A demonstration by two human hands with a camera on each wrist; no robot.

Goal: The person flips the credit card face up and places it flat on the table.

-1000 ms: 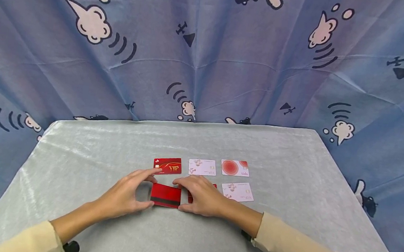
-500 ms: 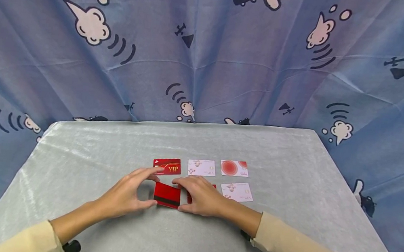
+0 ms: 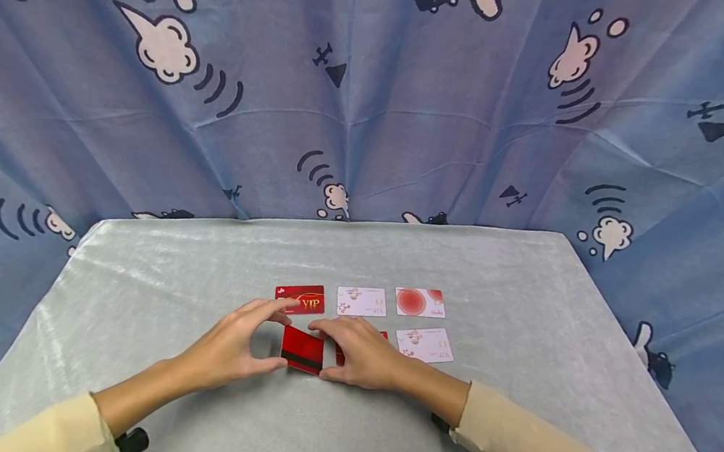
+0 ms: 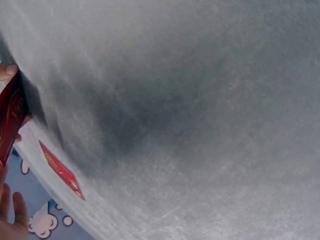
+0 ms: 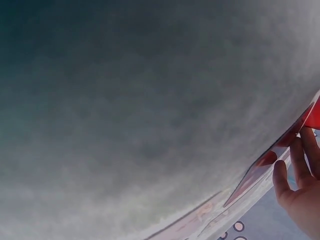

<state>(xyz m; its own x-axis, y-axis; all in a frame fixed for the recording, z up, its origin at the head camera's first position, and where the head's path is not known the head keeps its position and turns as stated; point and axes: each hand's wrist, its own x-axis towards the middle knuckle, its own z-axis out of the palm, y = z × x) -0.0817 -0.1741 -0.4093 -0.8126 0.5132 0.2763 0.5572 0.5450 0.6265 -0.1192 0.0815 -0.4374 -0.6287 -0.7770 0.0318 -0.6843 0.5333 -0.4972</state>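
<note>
In the head view a red card (image 3: 303,350) with a black stripe is held tilted between both hands, its left edge raised. My left hand (image 3: 237,341) grips its left edge between thumb and fingers. At the right edge, the thumb and fingers of my right hand (image 3: 359,353) pinch the corners. Gold VIP lettering shows on the card's underside (image 4: 12,117) in the left wrist view. Another red card (image 3: 340,356) lies under my right hand, mostly hidden. Behind the left fingertips lies a red VIP card (image 3: 310,299), partly covered by the index finger.
A white VIP card (image 3: 362,301) and a white card with red circles (image 3: 420,302) continue the back row. To the right of my right hand lies another white VIP card (image 3: 425,344). A pale cloth covers the table (image 3: 495,268); a blue patterned curtain (image 3: 397,135) hangs behind.
My left hand has moved slightly to the right, lifting the left edge of the red card so it tilts more steeply. The right hand has stayed in place.
</note>
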